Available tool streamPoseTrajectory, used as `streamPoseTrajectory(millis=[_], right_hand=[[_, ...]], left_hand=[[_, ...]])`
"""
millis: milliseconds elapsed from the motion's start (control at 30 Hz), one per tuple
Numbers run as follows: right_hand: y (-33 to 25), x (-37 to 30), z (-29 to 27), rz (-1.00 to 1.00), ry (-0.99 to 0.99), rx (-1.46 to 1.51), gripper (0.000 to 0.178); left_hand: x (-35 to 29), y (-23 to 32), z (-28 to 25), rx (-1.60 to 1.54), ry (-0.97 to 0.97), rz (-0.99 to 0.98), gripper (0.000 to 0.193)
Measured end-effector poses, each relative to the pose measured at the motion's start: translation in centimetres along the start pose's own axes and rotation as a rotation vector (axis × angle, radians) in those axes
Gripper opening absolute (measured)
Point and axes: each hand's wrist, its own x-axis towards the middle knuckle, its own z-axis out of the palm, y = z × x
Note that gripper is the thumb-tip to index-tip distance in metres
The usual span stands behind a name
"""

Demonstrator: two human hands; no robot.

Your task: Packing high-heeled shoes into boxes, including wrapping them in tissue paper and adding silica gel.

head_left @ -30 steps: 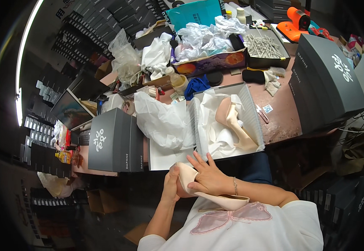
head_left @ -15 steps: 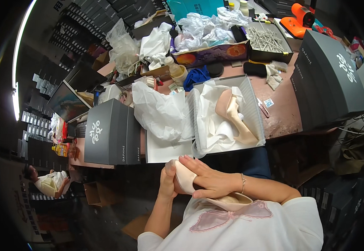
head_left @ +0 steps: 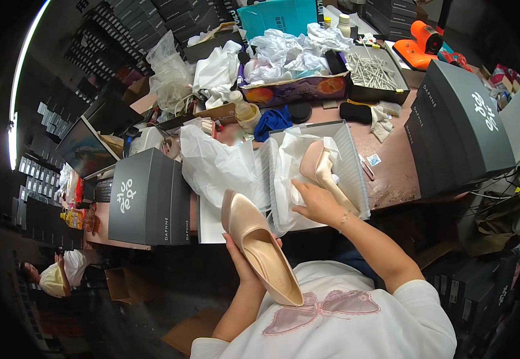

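A pale beige satin high-heeled pump [head_left: 265, 254] lies in my left hand [head_left: 243, 263], toe pointing up and its open inside facing me. The fingers of that hand wrap round its sides from beneath. My right hand [head_left: 320, 204] reaches over the open shoe box [head_left: 356, 161], fingers apart, above or touching the white tissue paper [head_left: 288, 152]; contact is hard to tell. Beside that hand, a second beige pump [head_left: 311, 161] rests in the box on the tissue, partly covered by my fingers and wrist.
Closed dark grey shoe boxes stand left [head_left: 146, 197] and right [head_left: 460, 119]. Loose tissue [head_left: 215, 161] lies over the box lid. Behind are a bottle [head_left: 245, 113], blue cloth [head_left: 272, 122], black brush [head_left: 356, 112] and a box of white sticks [head_left: 376, 69]. Another person [head_left: 62, 272] sits far left.
My right hand has left the held pump and moved up and forward to the open box. The pump in my left hand has turned, so its inside now shows.
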Motion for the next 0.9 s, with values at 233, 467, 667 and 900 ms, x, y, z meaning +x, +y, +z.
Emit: streamPoseTrajectory(millis=[233,467,667,900], right_hand=[[2.1,0.4,-2.4,0.293,0.010,0.759,0.030],[-6.7,-8.3,-4.7,0.129,-0.325,1.034,0.039],[-8.6,-7.6,-4.5,-0.436,0.136,-0.116,0.034],[-8.4,-4.5,-0.3,-0.487,0.197,0.228,0.013]], left_hand=[[0.8,0.2,-0.1,-0.093,-0.002,-0.045,0.083],[2.3,-1.9,0.8,0.060,0.030,-0.042,0.075],[2.3,-1.6,-0.9,0.000,-0.033,-0.027,0.066],[0.4,-2.0,0.6,0.050,0.035,0.025,0.068]])
